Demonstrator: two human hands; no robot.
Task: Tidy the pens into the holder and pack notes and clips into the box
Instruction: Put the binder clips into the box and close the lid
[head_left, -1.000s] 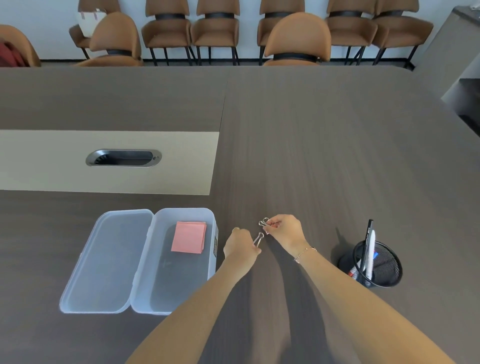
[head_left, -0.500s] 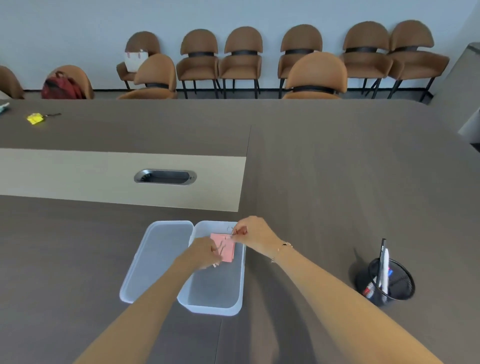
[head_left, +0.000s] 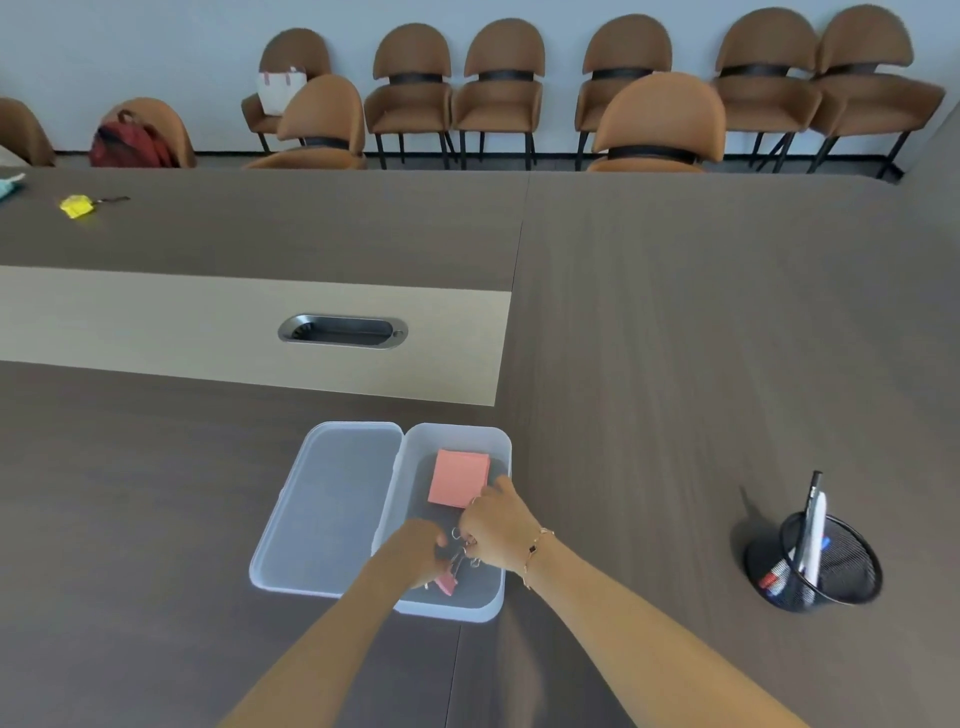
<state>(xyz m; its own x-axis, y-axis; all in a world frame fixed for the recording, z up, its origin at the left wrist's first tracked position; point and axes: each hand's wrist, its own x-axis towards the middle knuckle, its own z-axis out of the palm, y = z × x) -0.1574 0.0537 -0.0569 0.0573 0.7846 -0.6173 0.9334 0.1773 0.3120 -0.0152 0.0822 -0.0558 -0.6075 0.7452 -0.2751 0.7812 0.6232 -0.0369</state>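
A clear plastic box (head_left: 496, 441) lies open on the dark table, its lid (head_left: 332, 499) flat to the left. A pink pad of notes (head_left: 460, 477) rests in the far end of the box. Both my hands are low inside the near end. My left hand (head_left: 415, 558) holds a pink binder clip (head_left: 445, 583). My right hand (head_left: 493, 530) pinches another binder clip (head_left: 467, 553) by its wire handles. A black mesh pen holder (head_left: 815, 569) with several pens (head_left: 810, 525) stands at the right.
A metal cable slot (head_left: 343, 330) sits in the beige strip (head_left: 156, 317) beyond the box. A yellow tag (head_left: 78, 205) lies far left on the table. Brown chairs (head_left: 660, 124) line the far edge and wall; a red bag (head_left: 130, 143) sits on one.
Both hands carried the clips from the table right of the box over into it, then drew back from above the pink notes to the box's near end. The head view lifted.
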